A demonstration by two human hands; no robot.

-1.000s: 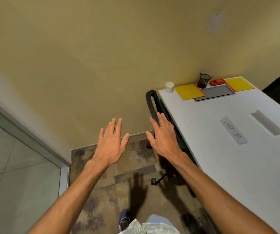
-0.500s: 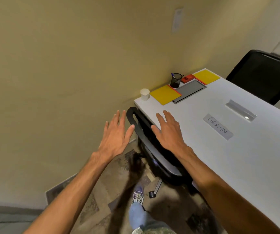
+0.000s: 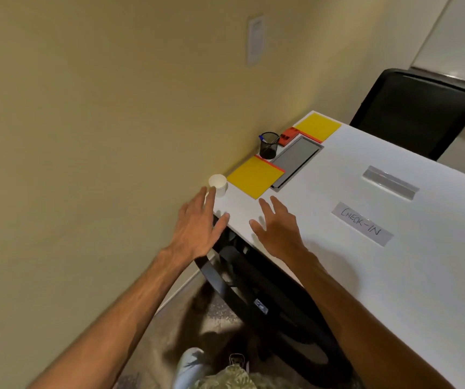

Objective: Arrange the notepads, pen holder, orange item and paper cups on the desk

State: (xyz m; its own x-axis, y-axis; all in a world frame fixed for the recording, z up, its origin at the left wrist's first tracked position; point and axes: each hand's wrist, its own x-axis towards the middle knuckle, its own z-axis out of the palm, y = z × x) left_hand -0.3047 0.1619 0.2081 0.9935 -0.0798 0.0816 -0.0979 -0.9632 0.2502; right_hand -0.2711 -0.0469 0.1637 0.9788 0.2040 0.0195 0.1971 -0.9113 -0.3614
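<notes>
While both hands hang over the bench's near-left corner, neither holds anything. The left hand (image 3: 197, 228), fingers spread, sits at centre frame with its fingertips just short of the cup (image 3: 218, 185), which stands at the bench (image 3: 394, 276) edge against the wall (image 3: 85, 108). The right hand (image 3: 277, 230), also spread and empty, hovers over bare white surface just below the near pad (image 3: 255, 176).

Along the bench's wall edge, upper centre of the frame, the things run in a row: cup, near pad, mesh holder (image 3: 268, 145) with a blue pen in it, orange item (image 3: 289, 136), far pad (image 3: 318, 127). A grey inset panel (image 3: 296, 161) lies beside them, touching or nearly touching both pads. Right of the hands the surface is wide and free, broken only by a "CHECK-IN" label (image 3: 362, 223) and a metal slot (image 3: 390, 182).

A black chair (image 3: 242, 290) is tucked under the near edge at lower centre, its seat hidden by the forearms. Another chair (image 3: 414, 113) stands at the far edge, upper right. The orange item is partly hidden behind the holder and too small to identify. Only one cup shows.
</notes>
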